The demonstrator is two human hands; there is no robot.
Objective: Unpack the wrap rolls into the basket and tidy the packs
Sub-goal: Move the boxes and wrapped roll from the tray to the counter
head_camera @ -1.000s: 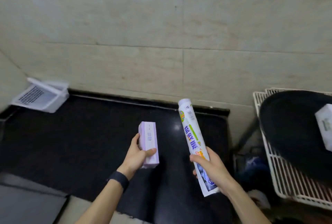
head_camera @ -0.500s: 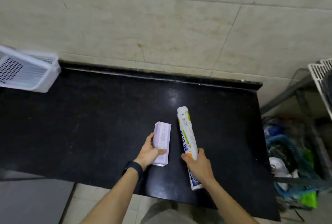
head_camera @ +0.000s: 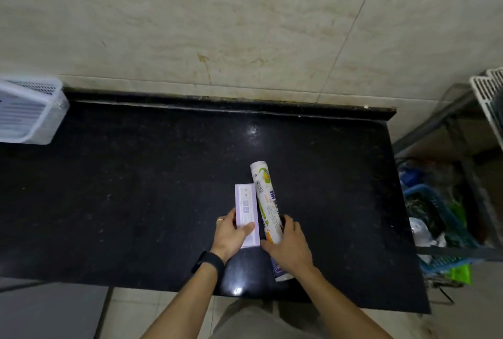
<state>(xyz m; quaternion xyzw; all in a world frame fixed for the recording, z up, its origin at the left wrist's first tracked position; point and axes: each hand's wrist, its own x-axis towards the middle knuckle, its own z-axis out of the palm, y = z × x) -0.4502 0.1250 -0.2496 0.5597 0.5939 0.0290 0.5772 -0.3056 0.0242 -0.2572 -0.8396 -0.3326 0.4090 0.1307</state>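
Black tabletop: purple box held in left hand grip, wrap roll in right hand; roll likely lost if released unsteadied.

both forearms reach forward, close together; left hand with fingers curled, thumb on top; right hand curled palm-down.

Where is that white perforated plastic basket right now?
The white perforated plastic basket sits at the far left edge of the head view, on the black stone counter against the tiled wall, well away from both hands.
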